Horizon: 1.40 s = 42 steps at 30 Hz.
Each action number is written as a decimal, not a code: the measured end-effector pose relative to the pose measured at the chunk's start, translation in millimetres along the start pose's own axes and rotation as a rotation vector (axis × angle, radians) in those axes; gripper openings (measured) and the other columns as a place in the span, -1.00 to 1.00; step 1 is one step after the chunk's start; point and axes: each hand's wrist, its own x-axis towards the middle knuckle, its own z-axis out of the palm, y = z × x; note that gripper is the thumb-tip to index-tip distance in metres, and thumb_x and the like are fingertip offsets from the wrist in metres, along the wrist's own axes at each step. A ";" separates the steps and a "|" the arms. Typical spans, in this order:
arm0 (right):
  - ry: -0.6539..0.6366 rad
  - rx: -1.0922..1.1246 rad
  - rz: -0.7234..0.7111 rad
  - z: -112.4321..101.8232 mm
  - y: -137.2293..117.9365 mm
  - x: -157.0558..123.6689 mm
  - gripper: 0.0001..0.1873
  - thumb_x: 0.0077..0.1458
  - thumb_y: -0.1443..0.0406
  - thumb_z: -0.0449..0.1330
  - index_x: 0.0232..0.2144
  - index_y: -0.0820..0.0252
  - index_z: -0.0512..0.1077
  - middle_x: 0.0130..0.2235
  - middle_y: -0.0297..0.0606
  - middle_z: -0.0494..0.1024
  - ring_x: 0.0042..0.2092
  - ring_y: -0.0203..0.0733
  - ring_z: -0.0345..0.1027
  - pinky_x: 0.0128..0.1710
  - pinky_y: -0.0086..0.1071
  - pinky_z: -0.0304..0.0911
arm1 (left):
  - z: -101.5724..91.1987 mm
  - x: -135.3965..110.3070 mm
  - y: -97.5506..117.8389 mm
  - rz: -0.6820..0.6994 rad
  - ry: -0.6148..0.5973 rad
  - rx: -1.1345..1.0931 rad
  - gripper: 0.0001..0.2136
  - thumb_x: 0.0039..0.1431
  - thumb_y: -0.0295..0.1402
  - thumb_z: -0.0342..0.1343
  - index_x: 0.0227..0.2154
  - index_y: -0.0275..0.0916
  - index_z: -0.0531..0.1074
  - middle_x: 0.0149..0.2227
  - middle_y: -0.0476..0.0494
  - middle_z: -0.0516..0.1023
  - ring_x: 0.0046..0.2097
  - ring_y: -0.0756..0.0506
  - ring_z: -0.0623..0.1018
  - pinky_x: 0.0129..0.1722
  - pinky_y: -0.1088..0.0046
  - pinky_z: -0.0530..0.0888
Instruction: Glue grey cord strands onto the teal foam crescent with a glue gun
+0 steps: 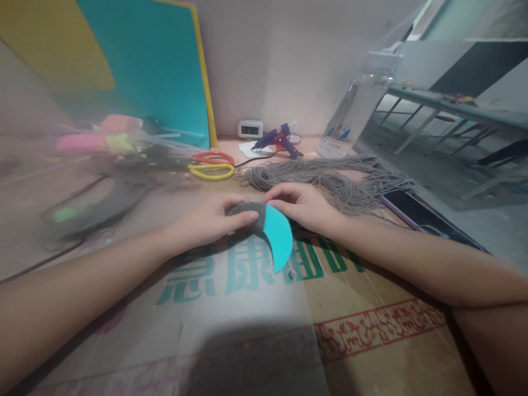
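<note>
A teal crescent-shaped card piece (277, 237) lies on flattened cardboard (256, 308). Its upper end is wrapped in grey cord (247, 209). My left hand (210, 220) grips the wrapped end, fingers closed over it. My right hand (299, 204) pinches the top edge of the same piece from the right, fingers curled. A big loose bundle of grey cord (330, 179) lies just behind my right hand.
A blue glue gun (278, 142), a small digital clock (250, 128), orange and yellow scissors (212, 165) and a clear bottle (350, 115) stand at the back. A phone (416, 214) lies at right. Teal and yellow sheets (152, 71) lean on the wall. Clutter fills the left.
</note>
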 end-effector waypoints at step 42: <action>0.087 -0.446 -0.207 6.8 -6.9 -7.5 -0.73 0.19 0.21 0.12 -0.37 0.27 0.53 -0.45 -0.32 0.55 -0.43 -0.34 0.33 -0.42 -0.48 0.16 | 4.2 -3.6 2.2 0.041 0.243 0.049 -0.72 0.17 -0.11 0.09 -0.45 -0.24 0.41 -0.54 0.06 0.47 -0.50 0.01 0.41 -0.45 0.51 0.32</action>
